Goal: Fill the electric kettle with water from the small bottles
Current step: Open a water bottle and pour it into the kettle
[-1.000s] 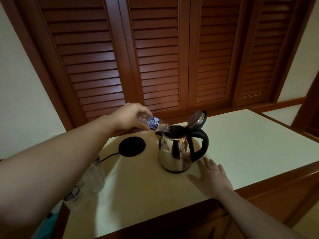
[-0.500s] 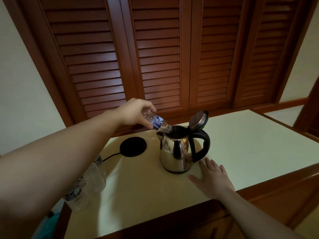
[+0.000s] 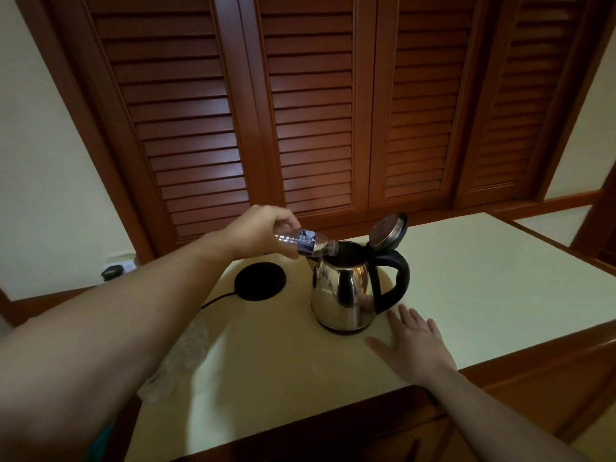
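silver kettle [image 3: 343,291], black handle [image 3: 396,278], blue-labelled bottle [image 3: 305,241]

kettle [image 3: 346,291] on counter [image 3: 483,278], base [image 3: 260,281] to its left

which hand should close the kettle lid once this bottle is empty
Probably the right hand: it lies open on the counter beside the kettle, just below the raised lid. The left hand grips the bottle.
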The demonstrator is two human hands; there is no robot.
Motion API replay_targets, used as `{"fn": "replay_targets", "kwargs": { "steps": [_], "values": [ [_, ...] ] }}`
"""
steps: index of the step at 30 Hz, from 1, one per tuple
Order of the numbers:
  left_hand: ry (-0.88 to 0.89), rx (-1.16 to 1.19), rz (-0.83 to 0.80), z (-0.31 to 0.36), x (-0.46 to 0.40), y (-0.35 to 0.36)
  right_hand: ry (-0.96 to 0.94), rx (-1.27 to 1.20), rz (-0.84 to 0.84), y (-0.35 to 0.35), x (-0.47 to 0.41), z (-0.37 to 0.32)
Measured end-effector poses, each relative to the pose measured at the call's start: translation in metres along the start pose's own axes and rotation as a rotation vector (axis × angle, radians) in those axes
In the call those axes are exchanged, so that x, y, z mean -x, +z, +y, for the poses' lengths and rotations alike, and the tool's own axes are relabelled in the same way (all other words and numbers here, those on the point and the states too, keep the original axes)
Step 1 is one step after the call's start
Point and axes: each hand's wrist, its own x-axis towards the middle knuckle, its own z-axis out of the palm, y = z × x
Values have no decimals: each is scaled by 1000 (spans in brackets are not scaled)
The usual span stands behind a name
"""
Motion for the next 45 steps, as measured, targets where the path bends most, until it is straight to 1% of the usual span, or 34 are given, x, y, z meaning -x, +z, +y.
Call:
{"fn": "replay_targets", "kwargs": {
  "steps": [4, 6, 8, 10, 13, 17, 20, 24, 26, 28, 30, 32, 35, 38, 41, 45],
  "values": [
    [-22, 3, 11, -7, 15, 20, -4, 7, 3, 1, -1, 1],
    [-72, 5, 3, -10, 23, 33, -14, 20, -3, 2, -2, 1],
    [-128, -18, 34, -13, 31, 51, -26, 37, 9, 2, -1, -1],
    [-191, 82, 81, -15, 42, 70, -59, 45, 52, -1, 1, -3],
    [-295, 192, 142, -17, 63, 93, -187, 26, 103, -4, 7, -18],
    [-384, 333, 232, -20, 95, 120, -326, 48, 36, -7, 14, -53],
    [-406, 408, 260, -24, 118, 136, -437, 4, -65, -8, 15, -79],
    [-411, 445, 243, -24, 137, 145, -521, -30, -146, -4, 10, -94],
    [-404, 424, 232, -24, 144, 146, -523, -109, -136, -6, 9, -95],
    [-369, 402, 227, -27, 151, 148, -471, -311, -51, -10, 11, -97],
    [-333, 394, 222, -30, 156, 150, -395, -559, 85, -16, 12, -98],
    [-305, 399, 215, -29, 161, 150, -356, -684, 181, -27, 11, -101],
    [-239, 384, 201, -22, 163, 149, -404, -725, 197, -46, 11, -103],
    [-180, 339, 179, -12, 162, 148, -514, -724, 170, -57, 14, -101],
    [-155, 324, 169, 0, 160, 150, -553, -692, 107, -63, 17, -90],
    [-152, 329, 193, 17, 155, 157, -578, -668, 20, -70, 17, -61]
  ]
}}
